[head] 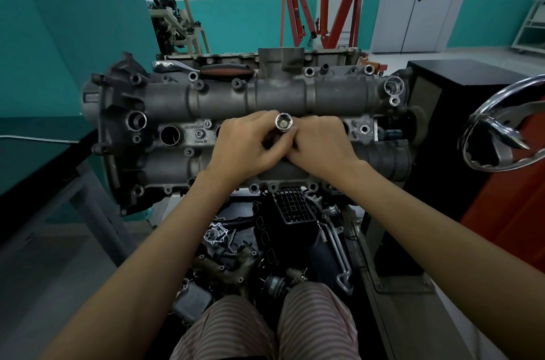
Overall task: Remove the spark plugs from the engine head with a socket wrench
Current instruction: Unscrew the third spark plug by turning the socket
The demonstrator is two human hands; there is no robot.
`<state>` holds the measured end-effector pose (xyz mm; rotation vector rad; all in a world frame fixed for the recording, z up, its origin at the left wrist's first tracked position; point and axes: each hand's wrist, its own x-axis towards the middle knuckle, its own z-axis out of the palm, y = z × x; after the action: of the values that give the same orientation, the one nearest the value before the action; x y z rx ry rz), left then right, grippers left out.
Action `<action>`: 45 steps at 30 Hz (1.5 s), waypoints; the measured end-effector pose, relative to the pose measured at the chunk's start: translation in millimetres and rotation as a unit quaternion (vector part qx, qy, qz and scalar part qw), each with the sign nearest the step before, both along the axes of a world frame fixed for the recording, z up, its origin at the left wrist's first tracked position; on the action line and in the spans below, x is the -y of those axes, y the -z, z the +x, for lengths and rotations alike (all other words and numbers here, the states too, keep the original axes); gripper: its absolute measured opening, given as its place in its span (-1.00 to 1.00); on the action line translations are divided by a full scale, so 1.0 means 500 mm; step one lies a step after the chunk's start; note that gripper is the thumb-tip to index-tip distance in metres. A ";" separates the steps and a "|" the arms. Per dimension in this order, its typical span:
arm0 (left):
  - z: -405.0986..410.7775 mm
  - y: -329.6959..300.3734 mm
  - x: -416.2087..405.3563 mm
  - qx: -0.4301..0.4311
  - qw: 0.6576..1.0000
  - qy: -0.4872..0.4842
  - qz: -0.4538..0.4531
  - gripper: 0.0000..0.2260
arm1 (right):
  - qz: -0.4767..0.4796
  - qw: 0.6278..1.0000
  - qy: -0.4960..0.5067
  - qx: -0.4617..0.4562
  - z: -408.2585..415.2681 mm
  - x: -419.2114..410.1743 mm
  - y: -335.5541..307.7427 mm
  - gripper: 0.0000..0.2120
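Centrally, engine head [224, 100]: grey casting, long axis running left to right across the stand, plug wells facing up. Person's left hand [241, 147] and right hand [320, 150]: both forearms reach forward over it, hands meeting knuckle to knuckle at the middle row of wells, fingers curled round a spark plug socket [284, 122]. Socket: chrome, held upright with its open hex end toward the viewer. Ratchet wrench [206, 68]: black-and-orange handle, lying along the head's far edge, apart from both hands.

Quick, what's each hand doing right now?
Left hand: fingers curled around the socket, holding it.
Right hand: fingers curled on the same socket from the other side.
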<state>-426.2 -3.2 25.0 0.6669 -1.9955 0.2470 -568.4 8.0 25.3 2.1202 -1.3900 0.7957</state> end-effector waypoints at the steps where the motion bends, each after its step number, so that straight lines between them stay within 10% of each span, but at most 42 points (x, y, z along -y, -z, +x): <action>1: 0.000 -0.001 -0.002 0.002 1.000 0.000 -0.001 -0.71 | -0.007 1.000 -0.011 0.009 0.002 -0.003 -0.001 -0.77; 45: -0.001 -0.004 -0.006 0.007 1.000 -0.005 -0.007 -0.78 | 0.000 1.000 -0.003 0.011 0.004 -0.011 -0.004 -0.69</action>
<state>-426.9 -0.1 27.0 0.6686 -2.0033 0.2715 -566.4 13.4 27.2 2.1233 -1.3946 0.8231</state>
